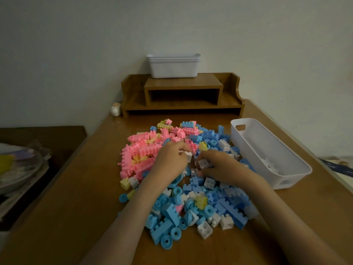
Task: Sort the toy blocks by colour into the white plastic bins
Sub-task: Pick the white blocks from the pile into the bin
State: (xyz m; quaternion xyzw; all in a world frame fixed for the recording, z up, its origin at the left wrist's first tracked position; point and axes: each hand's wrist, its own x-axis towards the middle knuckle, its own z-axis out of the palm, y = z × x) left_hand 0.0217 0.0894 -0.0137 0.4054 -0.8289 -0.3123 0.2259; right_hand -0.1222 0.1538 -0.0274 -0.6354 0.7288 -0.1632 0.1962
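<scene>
A heap of toy blocks covers the middle of the wooden table (80, 197): pink blocks (137, 152) at the left, blue blocks (225, 203) and blue wheels at the front and right, with white and yellow ones mixed in. My left hand (172, 159) is over the heap's centre and pinches a white block (188, 155). Beside it, my right hand (219, 165) grips another white block (203, 163). A long white plastic bin (254, 144) lies to the right of the heap and holds a few white blocks.
A stack of white bins (173, 66) stands on a wooden desk shelf (181, 92) against the back wall. A small pale jar (116, 109) sits left of the shelf. A lower side table at the left holds a glass dish (21, 169) and papers.
</scene>
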